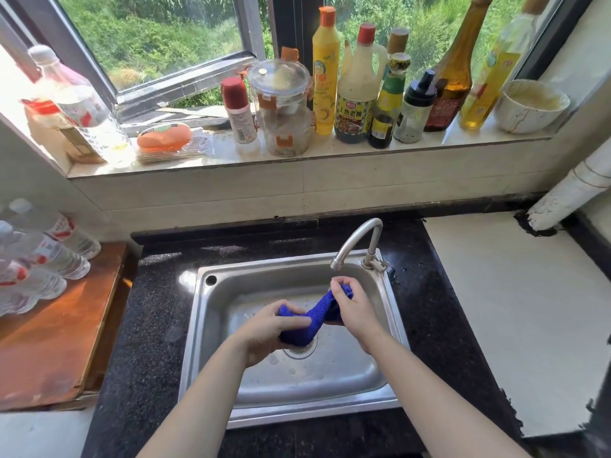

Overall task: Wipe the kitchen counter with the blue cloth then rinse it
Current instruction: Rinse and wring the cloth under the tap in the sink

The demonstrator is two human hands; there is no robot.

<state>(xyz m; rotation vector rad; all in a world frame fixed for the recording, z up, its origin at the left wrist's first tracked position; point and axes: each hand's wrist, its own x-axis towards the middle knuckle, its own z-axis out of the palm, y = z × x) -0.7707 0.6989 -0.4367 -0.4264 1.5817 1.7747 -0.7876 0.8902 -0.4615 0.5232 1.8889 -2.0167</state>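
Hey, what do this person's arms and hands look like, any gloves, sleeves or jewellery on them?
Nothing is worn that the view shows. The left hand and right hand have no gloves, and no ring shows on the fingers. Both forearms are uncovered down to the bottom edge of the picture, with no sleeve cuff, watch or bracelet in sight.

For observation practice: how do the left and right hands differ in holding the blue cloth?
The left hand grips the lower end of the blue cloth, by the drain; the right hand its upper end, below the faucet. The left thumb lies across the cloth; the right hand shows its back. Both grip it over the sink.
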